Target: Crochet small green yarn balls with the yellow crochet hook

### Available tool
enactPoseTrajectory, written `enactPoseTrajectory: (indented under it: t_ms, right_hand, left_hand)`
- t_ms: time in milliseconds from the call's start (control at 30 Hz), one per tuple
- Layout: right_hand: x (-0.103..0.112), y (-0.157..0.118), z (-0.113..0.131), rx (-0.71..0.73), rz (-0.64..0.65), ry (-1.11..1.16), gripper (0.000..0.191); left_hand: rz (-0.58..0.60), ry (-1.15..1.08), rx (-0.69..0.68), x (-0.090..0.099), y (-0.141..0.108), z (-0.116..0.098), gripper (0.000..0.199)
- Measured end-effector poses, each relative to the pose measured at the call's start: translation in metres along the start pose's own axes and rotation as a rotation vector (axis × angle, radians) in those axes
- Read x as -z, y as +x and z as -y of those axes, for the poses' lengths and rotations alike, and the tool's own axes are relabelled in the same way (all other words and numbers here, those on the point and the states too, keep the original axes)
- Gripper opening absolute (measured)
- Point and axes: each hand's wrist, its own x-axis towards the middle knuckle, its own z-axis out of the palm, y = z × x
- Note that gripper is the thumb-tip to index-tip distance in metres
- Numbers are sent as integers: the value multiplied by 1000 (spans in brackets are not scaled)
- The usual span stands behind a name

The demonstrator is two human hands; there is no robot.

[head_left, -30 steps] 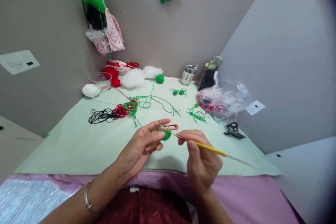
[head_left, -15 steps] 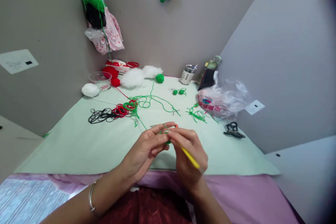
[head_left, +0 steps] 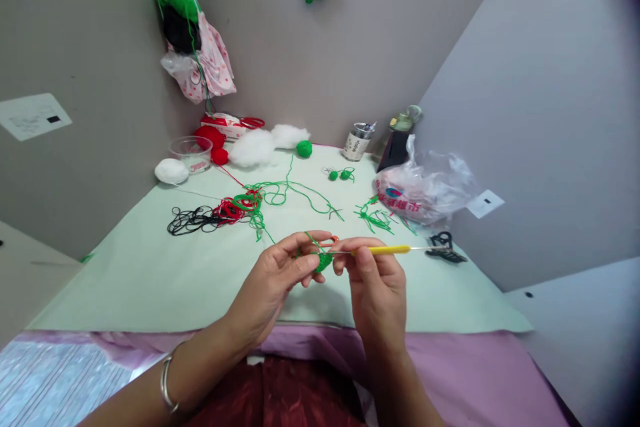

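Between the thumb and fingers of my left hand [head_left: 273, 280] is a small green crochet piece [head_left: 324, 261]. Green yarn runs up over the left index finger, and a strand leads back to the tangle on the table. My right hand [head_left: 377, 287] pinches a crochet hook [head_left: 383, 250] by its yellow handle. The hook lies nearly level, its thin metal tip reaching left to the top of the green piece. Just behind the fingertips are the orange handles of a pair of scissors [head_left: 334, 240], partly hidden by the hands.
Tangled red and green yarn [head_left: 245, 203] and black cord [head_left: 193, 220] lie at left. White stuffing [head_left: 253, 149], a clear bowl [head_left: 193, 155] and a green yarn ball [head_left: 304, 149] stand behind. At right are green scraps [head_left: 375, 219], a plastic bag [head_left: 425, 190] and a black hair claw [head_left: 445, 248].
My right hand has moved right and turned the hook from steeply slanted to nearly level. The green piece now shows more clearly between my hands.
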Motion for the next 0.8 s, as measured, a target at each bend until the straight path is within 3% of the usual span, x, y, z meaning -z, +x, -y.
enactPoseTrajectory:
  t_ms: [167,400,467,633,800]
  right_hand:
    - [2,-4,5,71,33,-119,23]
    - [1,-16,2,511,123,-532,26]
    - [0,-16,2,526,116,-527,27]
    - [1,-11,4,396,57,-481,29]
    - [4,-16,-5,604,125,-744,33]
  left_hand:
    - [-22,94,-61,5,-1,1,28]
    - [-135,184,-129,4,-1,4,40]
    - [-136,174,-116,4,-1,3,43]
    - [-124,200,-113,3,-2,0,36]
    - [-134,112,-99,-2,-3,3,42]
